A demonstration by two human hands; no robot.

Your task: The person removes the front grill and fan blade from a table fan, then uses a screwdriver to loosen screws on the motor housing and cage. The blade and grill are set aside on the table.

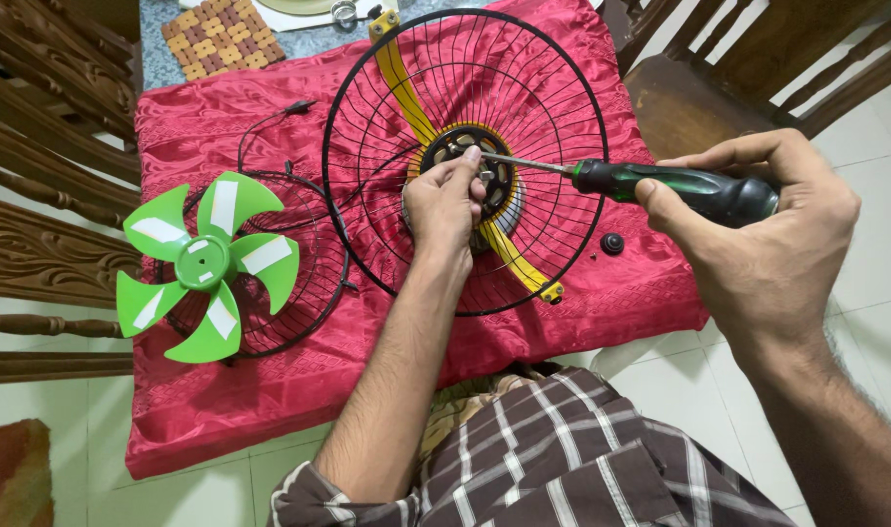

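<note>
A round black wire fan guard [563, 88] with a yellow bracket [399, 83] across it lies on a red cloth [202, 127]. My left hand [444, 200] rests on the guard's black hub [499, 181], fingertips pinching a small part at its middle. My right hand [768, 229] grips a screwdriver [660, 185] with a green and black handle; its metal tip reaches the hub beside my left fingers. A green fan blade [203, 262] with white stripes lies on a second black wire guard [314, 283] to the left.
A small black knob [612, 243] sits on the cloth right of the guard. Carved wooden chairs stand at the left [45, 195] and upper right [748, 59]. A woven mat [216, 37] lies at the top. White tiled floor [885, 107] lies around.
</note>
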